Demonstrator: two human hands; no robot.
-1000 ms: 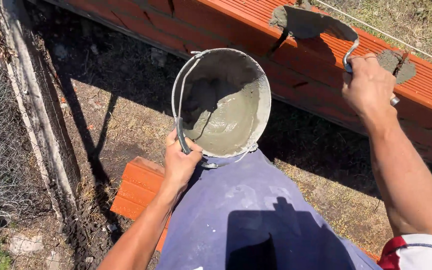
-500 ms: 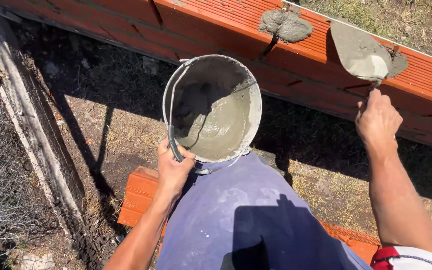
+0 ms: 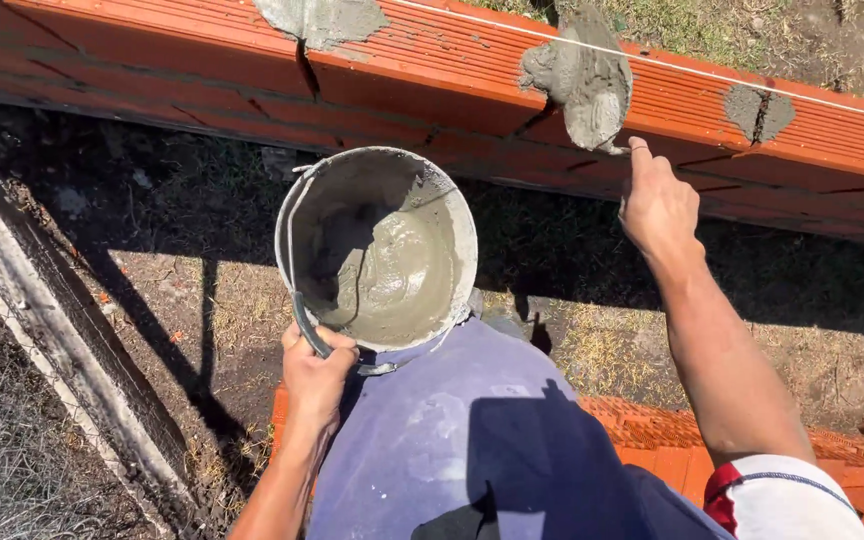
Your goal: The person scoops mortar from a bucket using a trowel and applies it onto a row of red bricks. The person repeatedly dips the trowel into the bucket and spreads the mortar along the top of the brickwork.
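Observation:
My left hand (image 3: 314,375) grips the near rim and handle of a grey bucket (image 3: 299,210) that rests on my thigh and holds wet grey mortar (image 3: 392,275). My right hand (image 3: 657,205) holds a trowel (image 3: 584,82) caked with mortar, its blade tilted over the top of the orange brick wall (image 3: 432,85). Blobs of mortar sit on the wall's top at the joints, one to the left (image 3: 322,20) and one to the right (image 3: 760,110). A white guide string (image 3: 752,82) runs along the wall's top.
Loose orange bricks (image 3: 672,440) lie on the ground by my legs. A wire fence with a concrete base (image 3: 42,340) runs along the left. Dry grass and bare soil (image 3: 182,260) cover the ground between fence and wall.
My right hand has brought the mortar-laden trowel leftward along the wall top and tipped its blade over a joint. The bucket has stayed in my left hand, and the view has shifted.

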